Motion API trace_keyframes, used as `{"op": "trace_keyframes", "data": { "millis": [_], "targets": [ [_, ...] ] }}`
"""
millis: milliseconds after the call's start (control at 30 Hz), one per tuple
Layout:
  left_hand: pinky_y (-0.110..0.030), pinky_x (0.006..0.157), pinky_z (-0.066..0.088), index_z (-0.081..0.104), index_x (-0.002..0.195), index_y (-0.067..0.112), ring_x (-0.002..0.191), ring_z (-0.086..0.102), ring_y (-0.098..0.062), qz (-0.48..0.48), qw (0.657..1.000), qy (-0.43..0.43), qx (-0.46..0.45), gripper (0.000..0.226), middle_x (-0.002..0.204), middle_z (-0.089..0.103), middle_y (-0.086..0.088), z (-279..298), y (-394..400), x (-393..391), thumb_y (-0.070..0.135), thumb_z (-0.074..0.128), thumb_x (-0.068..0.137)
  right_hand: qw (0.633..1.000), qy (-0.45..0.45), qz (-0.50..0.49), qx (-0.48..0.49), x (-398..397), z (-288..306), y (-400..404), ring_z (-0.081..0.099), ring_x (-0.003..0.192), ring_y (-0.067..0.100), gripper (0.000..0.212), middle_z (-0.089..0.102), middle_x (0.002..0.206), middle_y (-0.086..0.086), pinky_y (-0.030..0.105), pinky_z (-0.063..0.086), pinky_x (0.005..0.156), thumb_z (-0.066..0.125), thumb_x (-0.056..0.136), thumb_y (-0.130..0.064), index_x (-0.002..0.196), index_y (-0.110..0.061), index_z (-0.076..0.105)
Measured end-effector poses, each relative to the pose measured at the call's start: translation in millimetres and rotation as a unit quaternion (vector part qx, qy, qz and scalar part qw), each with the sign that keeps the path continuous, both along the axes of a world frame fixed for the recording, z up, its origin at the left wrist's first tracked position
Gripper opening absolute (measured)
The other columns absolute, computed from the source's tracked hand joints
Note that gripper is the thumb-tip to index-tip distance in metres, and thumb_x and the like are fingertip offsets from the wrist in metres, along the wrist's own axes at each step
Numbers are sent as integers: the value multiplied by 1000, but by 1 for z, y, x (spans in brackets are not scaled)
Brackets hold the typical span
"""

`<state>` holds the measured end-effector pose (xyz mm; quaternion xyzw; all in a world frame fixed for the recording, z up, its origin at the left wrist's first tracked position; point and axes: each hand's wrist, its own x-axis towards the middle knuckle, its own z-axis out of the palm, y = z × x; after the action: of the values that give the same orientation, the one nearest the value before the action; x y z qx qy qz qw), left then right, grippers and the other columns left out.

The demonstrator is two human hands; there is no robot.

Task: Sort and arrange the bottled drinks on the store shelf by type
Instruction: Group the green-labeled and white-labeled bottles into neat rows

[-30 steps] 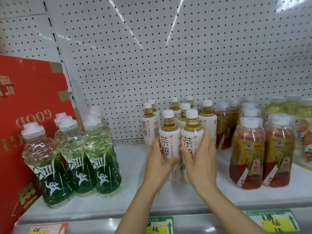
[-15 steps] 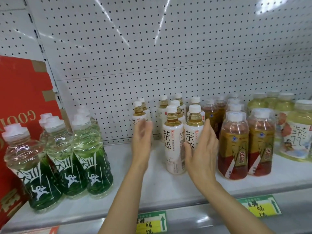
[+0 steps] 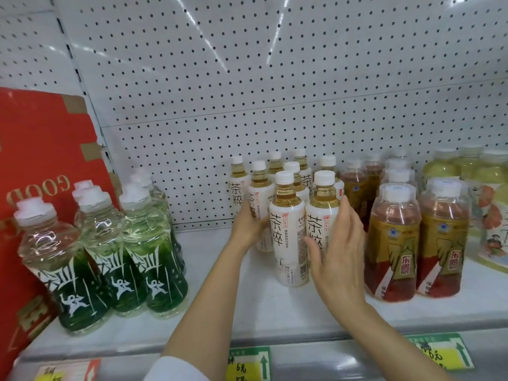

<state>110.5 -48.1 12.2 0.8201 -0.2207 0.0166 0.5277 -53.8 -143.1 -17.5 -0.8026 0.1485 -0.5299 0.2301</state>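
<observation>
Several white-label tea bottles with white caps stand clustered mid-shelf. My left hand [image 3: 246,229] grips one second-row bottle [image 3: 258,192] from its left side. My right hand [image 3: 339,251] rests with fairly straight fingers against the right side of the front right bottle [image 3: 320,213], thumb across its label. The front left bottle [image 3: 287,237] stands upright between my hands. Green-label bottles [image 3: 137,257] stand grouped at the left. Gold-and-red-label bottles [image 3: 393,243] stand right of the tea, close to my right hand.
A red carton [image 3: 41,149] leans at the far left, behind the green bottles. Pale yellow-green tea bottles [image 3: 492,215] fill the far right. The white shelf [image 3: 220,312] has a bare strip between the green and white groups. Price tags [image 3: 247,364] line the front rail.
My left hand was off the bottles half a second ago and now grips a second-row tea bottle. My right hand has stayed against the front right bottle. The camera has shifted slightly.
</observation>
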Motion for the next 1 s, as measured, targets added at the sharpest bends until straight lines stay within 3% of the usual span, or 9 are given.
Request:
{"op": "trace_keyframes", "data": {
  "millis": [100, 267, 400, 500, 600, 700, 867, 933, 1000],
  "targets": [
    [-51, 109, 44, 24, 157, 32, 128, 55, -25, -12, 1000, 0, 4, 77, 141, 59, -1, -1, -5, -6, 23, 66, 93, 1000, 1, 6, 5, -1, 0, -1, 36, 133, 39, 85, 32, 147, 26, 48, 37, 105, 67, 86, -21, 152, -1, 16],
    [-34, 105, 46, 48, 147, 21, 126, 58, -21, -23, 998, 19, 61, 56, 136, 63, -2, -8, 20, -11, 25, 67, 94, 999, 10, 30, 12, -4, 0, 0, 27, 139, 39, 88, 25, 153, 26, 53, 30, 112, 67, 86, -13, 153, 0, 12],
    [-33, 105, 47, 51, 145, 22, 127, 57, -16, 89, 988, -102, 76, 52, 140, 60, 3, -18, 52, -43, 29, 65, 96, 994, -42, 37, -91, -18, -4, 18, 17, 146, 41, 77, 18, 157, 26, 44, 9, 122, 58, 88, -15, 150, 7, 18],
    [-30, 96, 50, 57, 136, 27, 114, 59, -12, 199, 939, -278, 32, 38, 128, 62, 9, -28, 88, -87, 28, 60, 98, 978, -76, 140, -134, -30, -12, 48, 22, 145, 34, 70, 26, 154, 19, 40, 13, 122, 54, 88, -22, 148, 2, 25],
    [-17, 98, 41, 64, 125, 14, 108, 56, -13, 305, 858, -413, -16, 31, 118, 63, 2, -34, 130, -116, 21, 60, 96, 964, -19, 253, -82, -29, -20, 82, 16, 146, 7, 68, 24, 156, -5, 26, 13, 120, 49, 92, -33, 151, -13, 22],
    [-11, 104, 27, 61, 127, 6, 117, 49, -20, 392, 833, -390, -26, 41, 126, 57, -10, -35, 172, -119, 14, 72, 87, 939, 93, 332, -12, -15, -15, 114, 19, 142, 0, 73, 22, 154, -15, 32, 25, 118, 54, 96, -41, 153, -32, 9],
    [-36, 102, 33, 45, 140, 10, 126, 37, -28, 446, 858, -253, -37, 69, 142, 39, -12, -27, 222, -97, 20, 79, 81, 897, 177, 393, 94, 39, 10, 169, 24, 143, 10, 106, 20, 157, -7, 38, 31, 116, 74, 79, -51, 153, -34, -1],
    [-33, 102, 28, 43, 142, 10, 126, 34, -28, 446, 857, -255, -35, 74, 143, 38, -14, -23, 235, -87, 24, 81, 80, 900, 175, 380, 126, 58, 13, 188, 30, 140, 12, 109, 26, 155, -7, 41, 37, 112, 78, 72, -54, 152, -34, 6],
    [-32, 104, 25, 42, 143, 10, 127, 33, -27, 445, 853, -270, -37, 78, 144, 38, -15, -20, 245, -79, 26, 82, 78, 911, 164, 352, 137, 70, 11, 202, 40, 133, 9, 99, 39, 147, -11, 38, 42, 107, 79, 71, -51, 147, -31, 20]
  ]
}}
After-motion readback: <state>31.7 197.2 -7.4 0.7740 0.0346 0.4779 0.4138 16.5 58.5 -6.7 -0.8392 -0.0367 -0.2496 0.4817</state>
